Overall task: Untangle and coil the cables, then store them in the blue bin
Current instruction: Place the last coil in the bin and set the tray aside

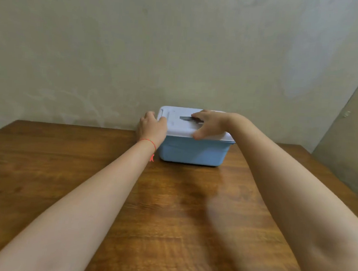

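Note:
The blue bin (190, 152) stands at the far edge of the table against the wall, with its pale lid (175, 124) on top. My left hand (152, 127) holds the bin's left end, thumb on the lid's edge and fingers curled round the side. My right hand (209, 122) lies flat on the lid, fingertips at the dark handle slot (185, 118) and thumb hanging over the front rim. No cables are in view.
The brown wooden table (169, 198) stretches from the bin toward me. A plain pale wall (179, 50) rises right behind the bin. A grey panel (351, 136) leans at the right beyond the table's edge.

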A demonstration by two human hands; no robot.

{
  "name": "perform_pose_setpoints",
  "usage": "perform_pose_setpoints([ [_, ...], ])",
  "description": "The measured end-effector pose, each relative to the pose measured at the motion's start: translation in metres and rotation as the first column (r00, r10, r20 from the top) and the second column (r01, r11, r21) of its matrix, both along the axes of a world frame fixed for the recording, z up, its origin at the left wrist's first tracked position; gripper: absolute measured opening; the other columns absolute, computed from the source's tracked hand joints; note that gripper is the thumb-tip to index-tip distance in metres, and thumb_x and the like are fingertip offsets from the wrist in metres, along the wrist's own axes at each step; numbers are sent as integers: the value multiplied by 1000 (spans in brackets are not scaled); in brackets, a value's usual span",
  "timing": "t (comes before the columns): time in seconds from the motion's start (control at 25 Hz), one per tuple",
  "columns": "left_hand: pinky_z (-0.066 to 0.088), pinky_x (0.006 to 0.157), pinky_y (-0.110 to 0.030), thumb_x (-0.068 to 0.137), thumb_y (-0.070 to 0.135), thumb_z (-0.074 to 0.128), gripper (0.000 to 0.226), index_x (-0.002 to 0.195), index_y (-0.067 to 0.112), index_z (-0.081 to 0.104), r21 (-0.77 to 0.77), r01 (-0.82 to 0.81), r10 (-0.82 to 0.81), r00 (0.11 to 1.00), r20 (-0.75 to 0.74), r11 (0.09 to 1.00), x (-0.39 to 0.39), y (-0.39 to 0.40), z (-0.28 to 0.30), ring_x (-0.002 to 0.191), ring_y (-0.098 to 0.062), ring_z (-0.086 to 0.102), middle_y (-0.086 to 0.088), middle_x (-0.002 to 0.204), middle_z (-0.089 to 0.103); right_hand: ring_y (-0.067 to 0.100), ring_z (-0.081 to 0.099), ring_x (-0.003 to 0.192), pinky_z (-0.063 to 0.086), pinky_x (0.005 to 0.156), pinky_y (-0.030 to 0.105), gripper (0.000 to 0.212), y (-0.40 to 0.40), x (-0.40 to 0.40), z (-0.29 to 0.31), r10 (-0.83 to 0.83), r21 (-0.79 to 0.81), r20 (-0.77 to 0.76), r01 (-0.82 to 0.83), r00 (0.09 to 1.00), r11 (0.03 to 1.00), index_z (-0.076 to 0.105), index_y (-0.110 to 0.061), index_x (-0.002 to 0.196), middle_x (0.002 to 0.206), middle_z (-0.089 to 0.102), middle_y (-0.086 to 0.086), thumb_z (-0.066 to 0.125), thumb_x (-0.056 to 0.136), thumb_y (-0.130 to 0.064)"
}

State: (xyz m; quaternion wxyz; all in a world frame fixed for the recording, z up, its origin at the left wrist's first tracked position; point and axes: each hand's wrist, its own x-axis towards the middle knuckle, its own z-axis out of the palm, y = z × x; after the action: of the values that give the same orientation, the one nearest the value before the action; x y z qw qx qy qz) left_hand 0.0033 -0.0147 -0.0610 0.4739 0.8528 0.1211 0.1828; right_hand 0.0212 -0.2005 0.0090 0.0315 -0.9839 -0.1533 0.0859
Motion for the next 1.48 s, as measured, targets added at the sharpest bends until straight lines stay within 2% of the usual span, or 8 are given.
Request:
perform_pose_setpoints([
  [0.32,34,81,-20,90,21,54,14,102,14,58,-263,-13,37,996,85,965,0,1,-10,102,-19,47,-3,112,48,21,35,140,25,112,32,59,4,-3,-2,-24,113,-21,26,999,993,44,-27,147,153,37,-3,43,97,-59],
  [0.48,43,62,-25,71,31,78,43,104,14,56,-722,-44,-19,997,-80,691,-4,-3,-14,86,-20,57,0,94,58,33,40,134,29,106,33,42,-5,-1,-33,-301,309,293,208,907,928,50,-11,140,144,43,14,40,100,-24],
  [0.64,24,40,-16,83,14,61,20,67,13,50,-302,-49,74,995,73,952,-4,-4,-5,53,-15,33,4,56,37,34,48,124,39,98,39,56,-28,1,-41,-736,516,21,623,677,588,43,-7,138,137,47,15,47,92,-38],
  [0.76,21,44,-27,85,11,54,33,58,14,37,-99,-95,103,992,72,991,-9,-5,1,49,-15,25,1,53,29,29,57,87,48,73,35,47,-32,-4,-40,-694,657,-253,646,674,389,54,-7,122,108,58,9,51,88,-40],
  [0.96,18,47,-31,85,10,52,33,58,14,33,-54,-108,112,992,65,993,-11,-4,4,51,-17,22,-2,55,26,28,62,93,57,85,42,31,-40,-4,-53,-649,825,-437,565,623,-13,58,-14,102,107,62,5,65,79,-34],
  [1.2,21,47,-30,85,12,52,31,59,14,36,-68,-131,136,988,76,989,-7,-6,1,50,-17,24,-1,55,29,24,36,83,16,50,33,32,-34,1,-58,-742,871,-87,412,664,267,30,-15,59,105,42,17,42,86,-4],
  [1.32,21,47,-30,85,12,50,26,61,13,40,-92,-141,147,987,61,986,-6,-8,0,52,-16,28,0,56,34,30,49,89,19,53,33,33,-30,1,-59,-746,815,-1,433,666,386,31,-14,58,155,28,16,39,87,-1],
  [1.48,28,49,-31,88,15,50,24,65,11,46,-81,-133,136,990,36,988,-9,-7,3,61,-25,39,-4,61,44,27,46,83,29,58,29,27,-35,-1,-54,-716,790,13,432,698,436,36,-13,60,150,33,17,40,86,-5],
])
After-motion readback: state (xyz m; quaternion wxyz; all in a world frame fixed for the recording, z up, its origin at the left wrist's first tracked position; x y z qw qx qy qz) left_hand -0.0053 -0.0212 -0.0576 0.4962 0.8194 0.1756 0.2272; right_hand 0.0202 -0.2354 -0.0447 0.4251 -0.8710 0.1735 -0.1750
